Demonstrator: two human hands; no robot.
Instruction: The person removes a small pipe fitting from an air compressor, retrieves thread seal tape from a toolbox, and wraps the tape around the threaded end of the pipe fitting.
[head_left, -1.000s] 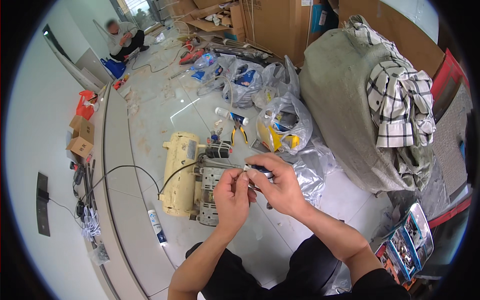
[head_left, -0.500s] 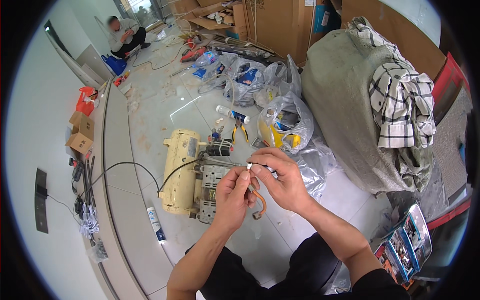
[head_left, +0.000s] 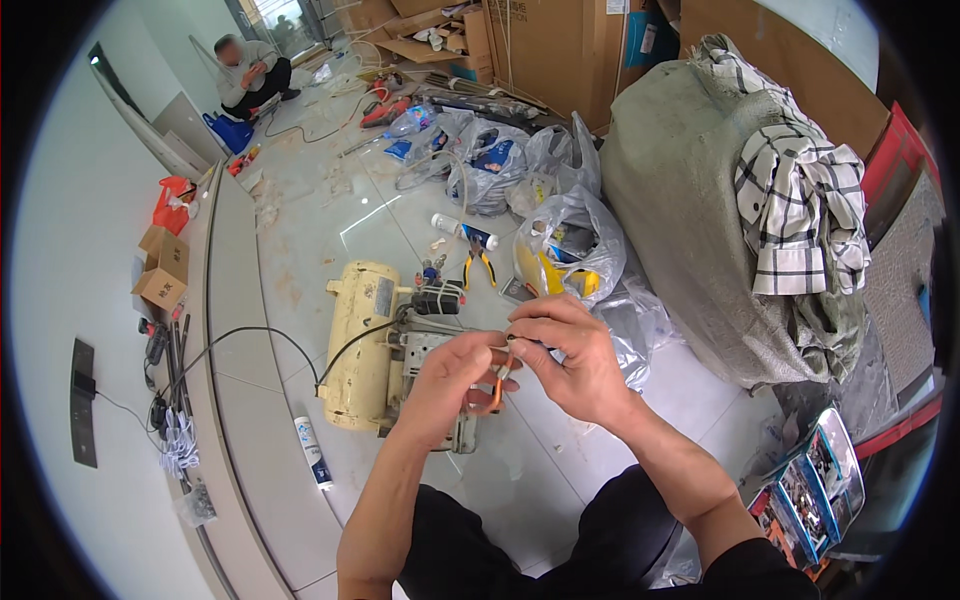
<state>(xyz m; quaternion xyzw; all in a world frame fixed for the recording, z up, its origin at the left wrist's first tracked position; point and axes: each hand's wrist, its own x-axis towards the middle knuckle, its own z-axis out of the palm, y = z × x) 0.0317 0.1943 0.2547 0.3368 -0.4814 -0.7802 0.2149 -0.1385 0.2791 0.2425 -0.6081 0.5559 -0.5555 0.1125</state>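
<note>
My left hand [head_left: 440, 385] is closed around a short bent orange tube [head_left: 497, 390]. The tube's curve shows between the fingers, while its lower end is hidden by that hand. At the tube's upper end, my right hand [head_left: 575, 365] pinches with thumb and forefinger. A small dark tip shows there, too small to make out. Both hands meet in front of me, above a cream air compressor [head_left: 357, 350] on the tiled floor. Beyond them lie yellow-and-black pliers [head_left: 478, 262] and a white-and-blue sealant tube [head_left: 464, 231].
Grey plastic bags [head_left: 570, 235] lie ahead, beside a large cloth-covered bulk [head_left: 685, 210]. An open parts case [head_left: 812, 490] stands at lower right. Another sealant tube [head_left: 312, 452] lies left of the compressor, whose black cable [head_left: 240, 327] runs leftward. A person [head_left: 250, 75] squats far left.
My left hand has turned and its fingers have shifted on the orange tube, so the nut at its end is now hidden. The white piece between my fingertips no longer shows.
</note>
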